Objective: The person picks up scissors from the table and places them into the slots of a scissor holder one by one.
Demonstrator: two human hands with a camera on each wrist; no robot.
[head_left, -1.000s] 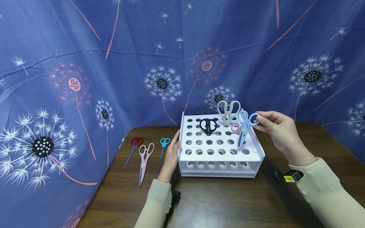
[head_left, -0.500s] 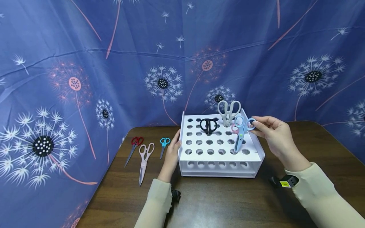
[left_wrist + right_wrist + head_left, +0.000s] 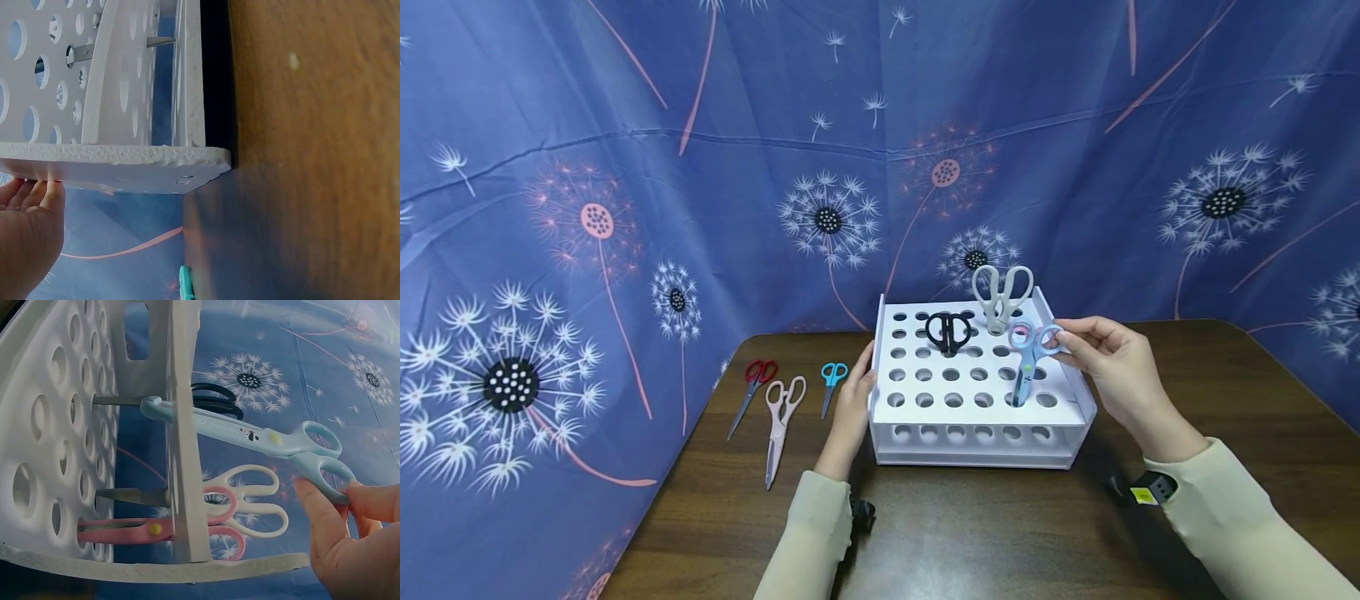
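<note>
My right hand (image 3: pixel 1112 371) pinches one handle loop of light blue scissors (image 3: pixel 1026 367). Their tip has passed through a hole in the white rack's (image 3: pixel 970 460) top board, and in the right wrist view the scissors (image 3: pixel 225 430) slant, the tip below that board. My left hand (image 3: pixel 848 408) rests its fingers against the rack's left side wall. Black-handled scissors (image 3: pixel 949 343) and off-white scissors (image 3: pixel 997 312) stand in holes. Pink scissors (image 3: pixel 131 530) also stand in the rack, mostly hidden behind the light blue handles in the head view.
Left of the rack, red-handled scissors (image 3: pixel 749 387), pale pink scissors (image 3: pixel 778 425) and small turquoise scissors (image 3: pixel 830 379) lie on the brown wooden table (image 3: pixel 940 533). A blue dandelion-print cloth (image 3: pixel 715 75) hangs behind the table.
My right hand has moved left and down with the light blue scissors, whose tip has gone from above the rack into a front-row hole. My left hand has stayed put.
</note>
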